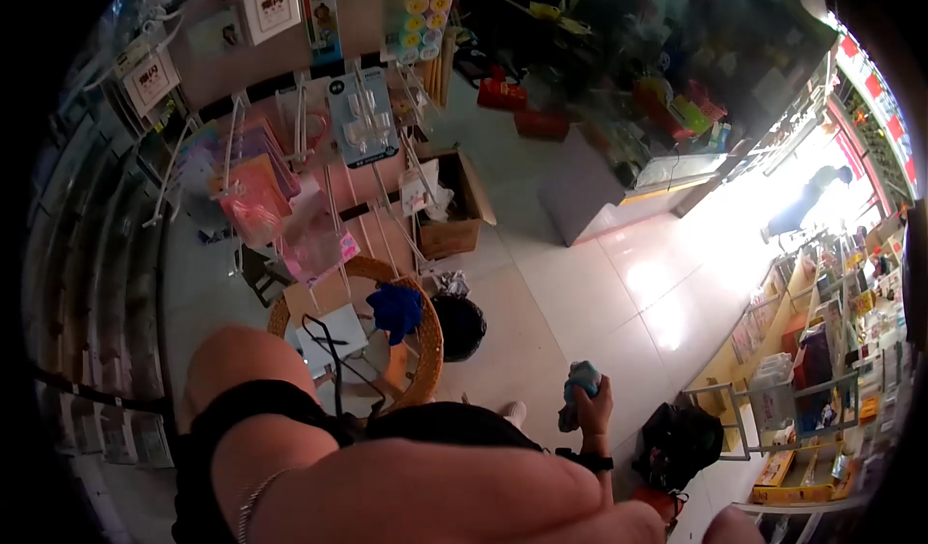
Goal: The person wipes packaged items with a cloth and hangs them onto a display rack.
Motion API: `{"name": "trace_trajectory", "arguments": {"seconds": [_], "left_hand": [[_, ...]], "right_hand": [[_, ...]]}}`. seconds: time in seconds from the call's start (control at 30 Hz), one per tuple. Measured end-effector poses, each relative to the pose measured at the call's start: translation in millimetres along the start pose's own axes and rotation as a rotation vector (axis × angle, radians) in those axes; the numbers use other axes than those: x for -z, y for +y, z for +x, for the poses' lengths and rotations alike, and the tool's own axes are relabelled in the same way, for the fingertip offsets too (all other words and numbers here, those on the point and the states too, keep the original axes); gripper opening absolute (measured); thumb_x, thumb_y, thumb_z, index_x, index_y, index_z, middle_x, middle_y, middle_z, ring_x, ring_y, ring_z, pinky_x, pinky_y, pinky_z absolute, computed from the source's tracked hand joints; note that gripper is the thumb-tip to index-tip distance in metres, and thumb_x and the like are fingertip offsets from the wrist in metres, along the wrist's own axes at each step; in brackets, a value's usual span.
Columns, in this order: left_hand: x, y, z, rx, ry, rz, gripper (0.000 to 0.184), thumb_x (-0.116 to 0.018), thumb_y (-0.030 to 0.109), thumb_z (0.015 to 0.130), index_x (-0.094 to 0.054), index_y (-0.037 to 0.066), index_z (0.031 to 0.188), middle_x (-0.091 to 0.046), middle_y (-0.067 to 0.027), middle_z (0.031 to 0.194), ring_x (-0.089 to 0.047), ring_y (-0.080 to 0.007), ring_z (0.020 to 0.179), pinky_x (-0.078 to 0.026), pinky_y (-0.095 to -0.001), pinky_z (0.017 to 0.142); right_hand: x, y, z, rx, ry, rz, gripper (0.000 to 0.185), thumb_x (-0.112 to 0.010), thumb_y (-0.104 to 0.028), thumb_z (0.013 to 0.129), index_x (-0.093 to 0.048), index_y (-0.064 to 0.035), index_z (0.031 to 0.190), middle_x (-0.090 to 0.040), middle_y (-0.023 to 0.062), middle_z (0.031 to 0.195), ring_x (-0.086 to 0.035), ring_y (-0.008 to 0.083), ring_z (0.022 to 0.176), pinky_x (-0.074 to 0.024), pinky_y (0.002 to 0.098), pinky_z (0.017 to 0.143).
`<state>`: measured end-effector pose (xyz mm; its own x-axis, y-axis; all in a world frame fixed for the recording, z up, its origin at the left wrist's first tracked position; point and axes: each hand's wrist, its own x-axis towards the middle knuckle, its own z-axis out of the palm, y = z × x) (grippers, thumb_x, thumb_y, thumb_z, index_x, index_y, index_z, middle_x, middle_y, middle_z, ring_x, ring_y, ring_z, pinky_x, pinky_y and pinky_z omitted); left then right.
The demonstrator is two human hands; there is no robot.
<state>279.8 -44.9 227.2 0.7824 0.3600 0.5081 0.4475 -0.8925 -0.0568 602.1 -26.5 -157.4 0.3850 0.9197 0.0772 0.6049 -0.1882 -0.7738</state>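
My right hand [594, 407], with a dark band at its wrist, is closed around a crumpled grey-blue cloth [577, 389] above the tiled floor. Very near the camera, my left hand [454, 491] stretches across the bottom of the view. A chain bracelet [253, 507] circles its wrist; its fingers are mostly cut off by the lower edge, and I cannot see whether they hold anything.
A round wicker piece [432, 351] bears a blue cloth [394, 310] and glasses. Beside it are a black bag [457, 327] and an open cardboard box [452, 239]. Hook racks stand left, shelves [773, 389] and a black bag [681, 440] right. A person [810, 203] is at the bright doorway.
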Motion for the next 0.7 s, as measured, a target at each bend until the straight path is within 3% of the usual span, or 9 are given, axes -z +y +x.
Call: {"name": "trace_trajectory", "arguments": {"seconds": [0.13, 0.17, 0.23, 0.3, 0.4, 0.53, 0.57, 0.63, 0.7], "left_hand": [[5.4, -2.4, 1.1, 0.043, 0.040, 0.009, 0.063, -0.064, 0.042, 0.079, -0.042, 0.015, 0.131, -0.042, -0.0088, 0.129, -0.049, -0.0240, 0.109, -0.044, -0.0452, 0.084], [8.3, -1.2, 2.4, 0.051, 0.056, 0.020, 0.064, -0.064, 0.043, 0.079, -0.041, 0.015, 0.132, -0.042, -0.0091, 0.131, -0.049, -0.0243, 0.110, -0.044, -0.0457, 0.085], [14.9, -1.1, 5.6, 0.000, 0.050, 0.101, 0.066, -0.063, 0.044, 0.080, -0.040, 0.015, 0.134, -0.041, -0.0097, 0.134, -0.048, -0.0249, 0.113, -0.044, -0.0467, 0.087], [22.1, -4.7, 6.1, -0.201, -0.105, 0.281, 0.057, -0.063, 0.037, 0.081, -0.045, 0.010, 0.129, -0.051, -0.0104, 0.124, -0.060, -0.0198, 0.097, -0.051, -0.0294, 0.080], [10.1, -17.6, 23.2, -0.386, 0.237, 0.322, 0.056, -0.063, 0.032, 0.081, -0.046, 0.006, 0.127, -0.056, -0.0075, 0.109, -0.060, -0.0162, 0.091, -0.051, -0.0267, 0.079], [3.4, -25.0, 39.7, -0.573, 0.576, 0.432, 0.054, -0.064, 0.028, 0.081, -0.046, 0.002, 0.125, -0.062, -0.0046, 0.094, -0.059, -0.0126, 0.085, -0.050, -0.0240, 0.077], [4.5, -15.0, 38.4, -0.594, 0.066, -0.005, 0.056, -0.056, 0.037, 0.088, -0.043, 0.000, 0.128, -0.057, -0.0058, 0.104, -0.057, -0.0107, 0.090, -0.045, -0.0253, 0.089], [7.3, -16.0, 35.9, -0.571, -0.439, -0.446, 0.061, -0.049, 0.046, 0.094, -0.040, -0.002, 0.130, -0.053, -0.0070, 0.114, -0.054, -0.0088, 0.095, -0.039, -0.0265, 0.100], [9.6, -23.1, 22.4, -0.622, 0.127, 0.165, 0.051, -0.042, 0.037, 0.098, -0.040, -0.002, 0.131, -0.048, -0.0122, 0.125, -0.044, -0.0181, 0.116, -0.034, -0.0340, 0.107]], "right_hand": [[-2.5, -21.8, 2.9, -0.058, -0.021, -0.070, 0.040, -0.071, -0.020, 0.067, -0.055, -0.0003, 0.099, -0.062, 0.0207, 0.089, -0.061, 0.0375, 0.085, -0.0483, 0.0438, 0.074], [14.8, -90.1, -4.5, -0.435, -0.116, 0.117, 0.041, -0.071, -0.021, 0.067, -0.056, -0.0009, 0.100, -0.062, 0.0197, 0.090, -0.062, 0.0356, 0.085, -0.0492, 0.0433, 0.074], [10.5, -77.4, -3.7, -0.246, -0.089, 0.127, 0.039, -0.069, -0.021, 0.071, -0.057, -0.0004, 0.101, -0.063, 0.0189, 0.091, -0.062, 0.0338, 0.085, -0.0497, 0.0417, 0.074], [-3.1, -11.4, 4.9, -0.038, -0.050, 0.003, 0.038, -0.067, -0.020, 0.074, -0.057, -0.0007, 0.104, -0.065, 0.0172, 0.092, -0.063, 0.0303, 0.085, -0.0499, 0.0393, 0.075], [-5.2, -1.3, 6.2, 0.005, -0.027, -0.040, 0.038, -0.067, -0.021, 0.075, -0.056, -0.0019, 0.106, -0.065, 0.0160, 0.093, -0.063, 0.0279, 0.086, -0.0496, 0.0384, 0.076], [-4.0, -19.2, 8.4, -0.067, -0.073, 0.072, 0.044, -0.069, -0.020, 0.071, -0.054, -0.0013, 0.108, -0.062, 0.0203, 0.097, -0.061, 0.0361, 0.090, -0.0487, 0.0431, 0.077], [-7.0, -14.4, 10.2, -0.034, -0.027, 0.033, 0.042, -0.068, -0.019, 0.072, -0.055, -0.0012, 0.107, -0.063, 0.0195, 0.095, -0.063, 0.0341, 0.088, -0.0494, 0.0424, 0.076], [-4.7, -11.9, 21.6, -0.010, -0.013, -0.029, 0.041, -0.068, -0.019, 0.072, -0.055, -0.0015, 0.106, -0.064, 0.0190, 0.095, -0.063, 0.0334, 0.088, -0.0495, 0.0422, 0.076], [-9.1, -8.1, 5.8, -0.017, -0.022, -0.090, 0.040, -0.068, -0.020, 0.072, -0.056, -0.0018, 0.105, -0.064, 0.0185, 0.094, -0.064, 0.0327, 0.087, -0.0497, 0.0421, 0.076]]}}
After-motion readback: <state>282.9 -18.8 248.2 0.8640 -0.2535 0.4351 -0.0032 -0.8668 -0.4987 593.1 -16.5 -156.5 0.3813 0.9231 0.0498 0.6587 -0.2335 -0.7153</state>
